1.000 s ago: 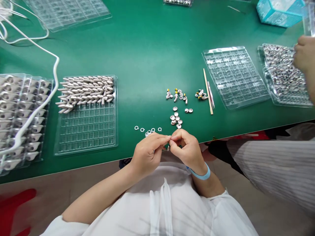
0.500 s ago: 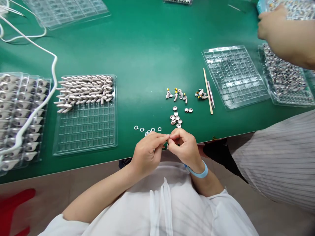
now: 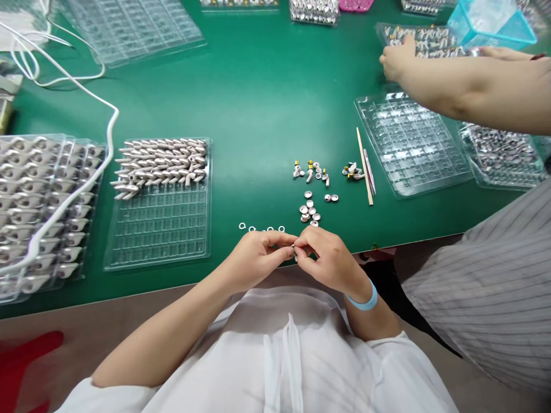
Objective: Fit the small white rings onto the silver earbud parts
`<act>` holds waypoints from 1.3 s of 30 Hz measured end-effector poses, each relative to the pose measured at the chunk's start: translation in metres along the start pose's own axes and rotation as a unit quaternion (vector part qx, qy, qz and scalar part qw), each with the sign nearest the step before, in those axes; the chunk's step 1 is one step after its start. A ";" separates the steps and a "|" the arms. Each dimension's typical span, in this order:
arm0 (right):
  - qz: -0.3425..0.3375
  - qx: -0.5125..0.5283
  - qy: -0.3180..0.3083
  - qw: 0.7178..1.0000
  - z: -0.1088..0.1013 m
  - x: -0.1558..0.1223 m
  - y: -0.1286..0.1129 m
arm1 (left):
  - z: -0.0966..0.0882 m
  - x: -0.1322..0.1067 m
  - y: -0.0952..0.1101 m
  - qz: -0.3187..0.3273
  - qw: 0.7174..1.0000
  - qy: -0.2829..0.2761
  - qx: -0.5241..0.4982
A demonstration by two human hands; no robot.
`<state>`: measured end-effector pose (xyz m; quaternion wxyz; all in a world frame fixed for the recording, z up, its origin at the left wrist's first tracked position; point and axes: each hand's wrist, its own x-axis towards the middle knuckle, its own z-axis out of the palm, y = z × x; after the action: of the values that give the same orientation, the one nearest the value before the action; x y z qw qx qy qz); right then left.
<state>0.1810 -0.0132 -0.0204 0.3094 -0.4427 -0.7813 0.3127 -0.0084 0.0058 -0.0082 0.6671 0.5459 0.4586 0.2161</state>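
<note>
At the table's front edge my left hand [image 3: 253, 258] and my right hand [image 3: 325, 255] meet, fingertips pinched together around a small earbud part [image 3: 294, 250]. Fingers cover most of it, so its exact shape is hidden. Just beyond the left hand lie several thin white rings [image 3: 242, 225], some partly behind the fingers. Several round, cup-like earbud covers [image 3: 310, 203] are clustered beyond the right hand. Farther back are earbud pieces with yellow tabs [image 3: 310, 172] and another small pile of them [image 3: 353, 170].
A wooden stick [image 3: 364, 166] and tweezers [image 3: 369, 172] lie right of the piles, beside a clear tray [image 3: 413, 143]. On the left are a half-filled tray of earbud stems [image 3: 159, 229], a tray of grey shells [image 3: 43, 212] and a white cable [image 3: 109, 132]. A co-worker's arm [image 3: 456, 86] reaches in at right.
My left fingers have shifted, with thumb and index now both at the small part. The co-worker's hand has moved left, onto a tray of parts. The view has shifted slightly.
</note>
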 end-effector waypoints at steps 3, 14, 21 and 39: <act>0.007 0.026 0.000 1.000 -0.002 0.000 0.000 | 0.001 0.002 -0.002 -0.008 1.000 0.024 -0.017; 0.090 0.087 0.121 0.985 0.011 -0.025 -0.012 | 0.014 -0.003 0.004 0.026 0.975 0.177 -0.134; 0.106 0.044 0.178 0.977 0.027 -0.019 -0.017 | 0.026 -0.003 0.003 0.039 0.968 0.219 -0.115; 0.098 0.099 0.246 0.959 0.029 -0.027 -0.010 | 0.032 0.001 -0.001 0.026 0.968 0.217 -0.121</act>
<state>0.1651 -0.0474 -0.0357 0.5021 -0.5474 -0.5992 0.2987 0.0186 -0.0106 -0.0100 0.6069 0.4128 0.5482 0.4009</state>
